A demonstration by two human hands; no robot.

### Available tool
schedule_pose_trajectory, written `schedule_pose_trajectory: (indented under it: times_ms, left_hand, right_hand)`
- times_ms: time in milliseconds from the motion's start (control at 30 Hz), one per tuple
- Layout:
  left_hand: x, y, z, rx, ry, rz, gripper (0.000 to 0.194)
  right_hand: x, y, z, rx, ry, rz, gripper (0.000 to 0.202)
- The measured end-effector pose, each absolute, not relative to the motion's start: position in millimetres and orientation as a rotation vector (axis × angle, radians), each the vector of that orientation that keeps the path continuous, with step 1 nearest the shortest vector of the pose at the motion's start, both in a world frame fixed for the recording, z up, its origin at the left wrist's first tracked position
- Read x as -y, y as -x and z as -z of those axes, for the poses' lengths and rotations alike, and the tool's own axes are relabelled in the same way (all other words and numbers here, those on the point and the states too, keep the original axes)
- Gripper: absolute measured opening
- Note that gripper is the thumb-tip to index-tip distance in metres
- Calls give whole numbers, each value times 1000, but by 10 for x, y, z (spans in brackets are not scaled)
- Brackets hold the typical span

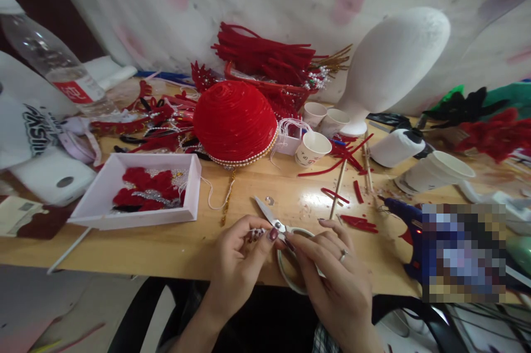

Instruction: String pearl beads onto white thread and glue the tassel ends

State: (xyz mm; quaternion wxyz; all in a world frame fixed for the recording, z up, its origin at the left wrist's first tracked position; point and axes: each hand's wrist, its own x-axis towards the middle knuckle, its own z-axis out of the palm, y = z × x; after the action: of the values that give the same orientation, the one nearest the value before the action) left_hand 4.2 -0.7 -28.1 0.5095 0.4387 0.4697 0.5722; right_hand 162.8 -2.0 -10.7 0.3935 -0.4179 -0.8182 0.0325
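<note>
My left hand [244, 256] is closed in a pinch near the table's front edge, on a small beaded piece [256, 234] with white and dark spots. Close against it, my right hand [332, 264] has thumb and index finger pressed together beside the left fingertips; what they pinch, if anything, is too small to name. Scissors [267, 212] with pale handles lie on the table under both hands, blades pointing away to the left. Beyond them sits a red dome-shaped cap [234, 123] with a pearl rim and a gold chain hanging down.
A white box [193, 192] with red flowers stands left. Paper cups [313, 148], a white foam head [394, 60] and a thread spool [394, 147] are behind and right. Red strips [359, 223] lie right of the scissors, near a blue glue gun [404, 212]. A bottle [50, 54] stands far left.
</note>
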Motion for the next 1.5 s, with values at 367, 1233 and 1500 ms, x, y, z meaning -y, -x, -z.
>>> schedule_pose_trajectory:
  times_ms: [367, 1233, 1500]
  left_hand:
    - [1, -68, 256, -1170, -1013, -1456, 15]
    - [-129, -20, 386, -1017, -568, -1715, 32]
    - [-142, -27, 380, -1111, -619, -1665, 36]
  right_hand:
    - [51, -1604, 168, 2035, 1109, -136, 26]
    - [132, -2273, 178, 1699, 1783, 83, 19]
    - [11, -2408, 338, 1631, 1833, 168, 28]
